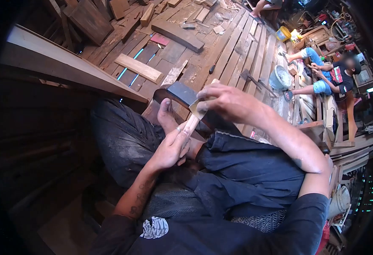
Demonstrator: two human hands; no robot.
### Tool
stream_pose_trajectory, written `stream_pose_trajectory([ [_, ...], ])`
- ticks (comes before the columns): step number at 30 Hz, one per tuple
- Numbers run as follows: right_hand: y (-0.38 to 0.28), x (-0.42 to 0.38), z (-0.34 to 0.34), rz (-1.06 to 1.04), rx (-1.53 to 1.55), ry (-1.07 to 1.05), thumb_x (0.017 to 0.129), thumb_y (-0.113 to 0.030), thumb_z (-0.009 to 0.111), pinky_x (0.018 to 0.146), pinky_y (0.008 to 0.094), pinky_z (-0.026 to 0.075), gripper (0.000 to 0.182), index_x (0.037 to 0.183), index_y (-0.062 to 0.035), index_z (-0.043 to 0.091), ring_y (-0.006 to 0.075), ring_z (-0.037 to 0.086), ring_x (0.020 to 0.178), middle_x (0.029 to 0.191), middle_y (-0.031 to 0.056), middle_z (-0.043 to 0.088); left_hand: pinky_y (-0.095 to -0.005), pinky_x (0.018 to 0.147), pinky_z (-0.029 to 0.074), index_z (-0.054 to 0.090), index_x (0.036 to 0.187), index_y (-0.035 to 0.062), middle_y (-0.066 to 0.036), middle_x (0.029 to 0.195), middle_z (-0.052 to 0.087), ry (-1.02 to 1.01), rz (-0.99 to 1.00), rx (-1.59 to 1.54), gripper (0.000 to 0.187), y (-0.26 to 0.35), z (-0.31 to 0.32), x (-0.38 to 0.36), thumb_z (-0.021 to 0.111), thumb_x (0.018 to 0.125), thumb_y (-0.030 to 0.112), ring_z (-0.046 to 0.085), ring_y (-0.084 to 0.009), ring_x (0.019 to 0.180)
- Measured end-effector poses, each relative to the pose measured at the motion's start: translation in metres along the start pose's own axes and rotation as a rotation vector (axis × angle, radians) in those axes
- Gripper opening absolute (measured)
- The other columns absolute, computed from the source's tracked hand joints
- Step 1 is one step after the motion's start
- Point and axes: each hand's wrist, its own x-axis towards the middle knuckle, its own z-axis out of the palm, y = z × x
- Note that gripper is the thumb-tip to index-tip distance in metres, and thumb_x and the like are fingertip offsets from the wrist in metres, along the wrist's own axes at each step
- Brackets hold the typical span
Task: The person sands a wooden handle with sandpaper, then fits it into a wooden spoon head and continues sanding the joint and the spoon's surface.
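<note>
My left hand [172, 149] is closed round the lower part of a narrow pale wooden piece [192, 123], which points up and to the right above my lap. At its upper end my right hand [224, 101] pinches a tan folded sheet [198, 109] against the wood; it looks like sandpaper. Just behind the sheet is a dark, flat-faced block [181, 92], close to my bare foot [166, 114]. The far end of the wooden piece is partly hidden by my right hand.
Loose boards [138, 68] and a thick dark plank [177, 36] lie on the slatted floor ahead. An axe-like tool [256, 80] rests near a blue bucket [280, 77]. Another person [341, 74] sits at the right; a yellow bucket [283, 34] stands farther back.
</note>
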Motion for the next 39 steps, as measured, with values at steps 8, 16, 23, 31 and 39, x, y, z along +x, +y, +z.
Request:
stream_pose_trajectory([
  [8,0.005,-0.006,-0.004,-0.034,0.016,-0.013,0.084,0.006,0.074,0.103,0.0401,0.06,0.034,0.114,-0.0081,0.08,0.0317,0.07,0.12,0.131,0.013,0.072,-0.0258,0.042,0.04,0.035,0.165,0.0044,0.004,0.066,0.038,-0.011,0.009,-0.016,0.054,0.004,0.002,-0.001,0.036,0.119,0.031,0.035,-0.008,0.049],
  [16,0.004,-0.006,-0.01,-0.022,0.059,-0.077,0.083,0.013,0.067,0.104,0.0429,0.06,0.044,0.119,-0.0092,0.078,0.0335,0.071,0.119,0.132,0.0132,0.071,-0.0262,0.042,0.04,0.038,0.162,0.0071,0.002,0.063,0.038,-0.001,-0.002,-0.017,0.052,0.002,0.001,0.001,0.04,0.118,0.034,0.035,-0.0094,0.047],
  [23,0.018,-0.007,-0.008,0.014,-0.001,-0.03,0.083,0.012,0.066,0.1,0.0431,0.061,0.042,0.118,-0.0094,0.078,0.0343,0.071,0.118,0.13,0.015,0.071,-0.0263,0.042,0.04,0.037,0.163,0.0065,0.002,0.065,0.038,-0.014,-0.001,-0.012,0.053,0.004,-0.001,0.0,0.038,0.118,0.034,0.036,-0.0089,0.048],
  [31,0.021,0.001,-0.008,-0.012,-0.053,-0.053,0.082,0.007,0.071,0.102,0.0416,0.059,0.037,0.114,-0.0098,0.078,0.0328,0.07,0.119,0.129,0.0141,0.071,-0.027,0.042,0.041,0.036,0.164,0.0074,0.002,0.064,0.038,-0.011,-0.014,-0.046,0.053,0.001,-0.002,0.001,0.04,0.118,0.034,0.035,-0.0092,0.048],
  [39,0.034,-0.01,-0.004,0.073,-0.007,-0.032,0.083,0.007,0.071,0.101,0.0413,0.06,0.034,0.111,-0.0106,0.08,0.0328,0.07,0.118,0.124,0.0147,0.072,-0.0271,0.042,0.041,0.037,0.162,0.0076,0.001,0.064,0.039,-0.01,-0.015,-0.064,0.052,0.003,0.0,0.001,0.04,0.118,0.033,0.036,-0.0102,0.048],
])
